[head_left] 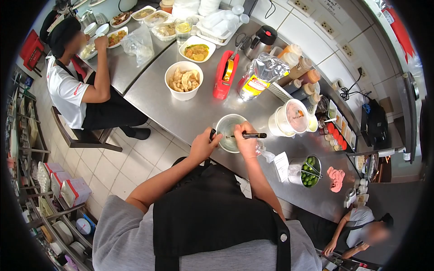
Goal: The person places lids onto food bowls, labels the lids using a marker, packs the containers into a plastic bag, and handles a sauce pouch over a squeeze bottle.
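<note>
A round clear plastic tub or lid [227, 123] sits at the counter's near edge, between my two hands. My right hand [245, 143] is closed around a black marker [256, 135], its tip over the round plastic piece. My left hand [205, 147] is closed at the left rim, with a small black marker cap [212, 133] between thumb and fingers. Whether the left thumb also presses on the rim is hard to tell. Crumpled clear plastic [266, 153] lies just beyond my right hand.
Ahead stand a bowl of fried pieces [184, 81], a red tape dispenser [222, 77], a foil pouch [257, 79] and stacked white tubs [291, 116]. Rightward are a paper slip [281, 167], a container of green limes [311, 171] and a pink cloth [335, 179]. One person [72, 77] sits left; another [361, 228] is at right.
</note>
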A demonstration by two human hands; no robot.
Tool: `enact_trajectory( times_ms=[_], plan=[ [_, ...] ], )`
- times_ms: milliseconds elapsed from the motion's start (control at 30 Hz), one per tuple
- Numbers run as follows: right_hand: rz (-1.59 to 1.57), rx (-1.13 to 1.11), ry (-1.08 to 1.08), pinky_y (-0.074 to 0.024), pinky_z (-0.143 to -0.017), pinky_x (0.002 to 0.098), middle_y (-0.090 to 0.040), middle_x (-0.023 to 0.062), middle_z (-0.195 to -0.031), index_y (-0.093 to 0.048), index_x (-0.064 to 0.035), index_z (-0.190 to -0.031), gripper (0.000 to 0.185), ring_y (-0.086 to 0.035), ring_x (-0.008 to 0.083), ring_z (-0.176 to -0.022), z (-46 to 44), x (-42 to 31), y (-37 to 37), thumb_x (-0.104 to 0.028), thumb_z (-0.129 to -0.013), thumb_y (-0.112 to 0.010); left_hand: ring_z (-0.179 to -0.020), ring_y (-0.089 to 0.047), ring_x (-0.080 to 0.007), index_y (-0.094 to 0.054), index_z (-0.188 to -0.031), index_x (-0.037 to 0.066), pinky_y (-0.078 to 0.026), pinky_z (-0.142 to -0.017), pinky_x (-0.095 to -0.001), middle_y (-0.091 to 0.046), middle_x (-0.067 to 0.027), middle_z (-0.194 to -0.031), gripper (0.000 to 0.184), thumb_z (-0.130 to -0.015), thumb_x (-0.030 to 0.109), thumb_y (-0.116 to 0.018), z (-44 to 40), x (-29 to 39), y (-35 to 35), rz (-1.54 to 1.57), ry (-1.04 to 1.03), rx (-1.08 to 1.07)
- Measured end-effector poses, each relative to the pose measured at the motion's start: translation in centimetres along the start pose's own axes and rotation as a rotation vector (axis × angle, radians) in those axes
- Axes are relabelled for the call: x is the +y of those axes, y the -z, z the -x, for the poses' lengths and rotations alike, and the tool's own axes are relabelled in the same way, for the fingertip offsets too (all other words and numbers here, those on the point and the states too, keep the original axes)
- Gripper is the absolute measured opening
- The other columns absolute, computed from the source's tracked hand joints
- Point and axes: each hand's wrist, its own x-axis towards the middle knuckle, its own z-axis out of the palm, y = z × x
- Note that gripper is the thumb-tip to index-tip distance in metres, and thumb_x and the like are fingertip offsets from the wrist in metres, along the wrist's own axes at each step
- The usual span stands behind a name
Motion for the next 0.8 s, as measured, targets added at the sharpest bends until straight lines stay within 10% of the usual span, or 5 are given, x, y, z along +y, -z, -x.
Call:
enact_trajectory(
  times_ms=[800],
  plan=[
    [0.094,-0.046,0.058,-0.0390,-0.053,0.0377,-0.046,0.0098,-0.061,-0.042,-0.0029,-0.065,0.028,-0.046,0.0237,-0.053,-0.27,0.54,0.12,-0.003,-0.079,-0.066,-0.064,-0.068,-0.0277,-0.053,-0.085,0.003,-0.050,-0.061,-0.0379,-0.067,-0.0125,-0.067,0.037,-0.092,0.038,-0.062,-0.03,0.23,0.06,-0.001,0.003,-0.006]
  ],
)
